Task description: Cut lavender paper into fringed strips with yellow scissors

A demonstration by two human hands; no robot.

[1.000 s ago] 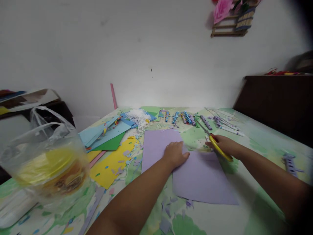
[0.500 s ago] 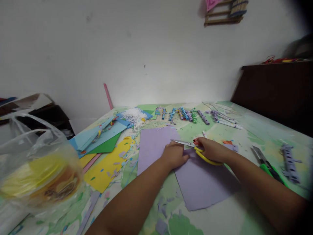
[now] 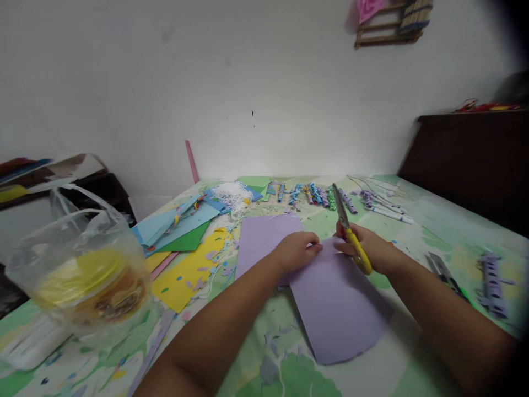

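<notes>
Scraps: purple bits (image 3: pixel 269 370) are lying loose on the bench (image 3: pixel 306 380), too small to sort.
Bag: clear plastic (image 3: pixel 45 231) is wrapping a yellow-lidded tub (image 3: pixel 97 275), blurring its label.
Near purple sheet (image 3: pixel 336 309): is lying between the forearms, far edge reaching both hands.
Left hand (image 3: pixel 295 252): is pinching that sheet's far edge, fingertips together; contact is partly hidden.
Right hand (image 3: pixel 370 248): is clamping the scissors (image 3: pixel 349 229), covering part of the yellow handles; blades are pointing away. Can't tell if its fingertips are also touching the sheet.
Utility knife (image 3: pixel 444 270): is sitting right of the right hand, green handle partly hidden by the forearm.
Far purple sheet (image 3: pixel 262 240): is running under the left hand and forearm.
Paper rolls (image 3: pixel 314 194): are lying in a row beyond, some overlapping; count is unclear.
Wall hanging (image 3: pixel 388 39): is getting cut off at the top.
</notes>
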